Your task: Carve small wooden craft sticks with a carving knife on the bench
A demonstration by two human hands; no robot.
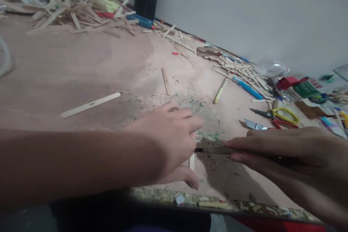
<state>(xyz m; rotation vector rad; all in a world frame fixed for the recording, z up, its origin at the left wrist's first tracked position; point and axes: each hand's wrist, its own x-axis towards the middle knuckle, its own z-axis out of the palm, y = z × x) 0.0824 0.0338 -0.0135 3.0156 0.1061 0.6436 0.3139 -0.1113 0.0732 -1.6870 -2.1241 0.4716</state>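
My left hand [172, 137] is low over the worktop with its fingers curled and thumb set apart below. A pale popsicle stick [191, 162] shows between that thumb and the fingers, mostly covered by the hand. From the right, my right hand [288, 152] pinches a thin, flat tool [216, 150] between thumb and fingers. The tool's dark tip reaches the left hand beside the stick; its exact kind is unclear. Green specks lie on the board around both hands. A short wooden stick [165, 81] and a longer popsicle stick [90, 105] rest beyond the left hand and arm.
Yellow-and-red-handled scissors [285, 115] and a knife blade [254, 125] lie by my right hand. Farther off are a blue pen-like tool [247, 88], a yellow striped stick [220, 91] and piled sticks [244, 70]. Another heap [65, 7] fills the back left. Scraps line the front edge.
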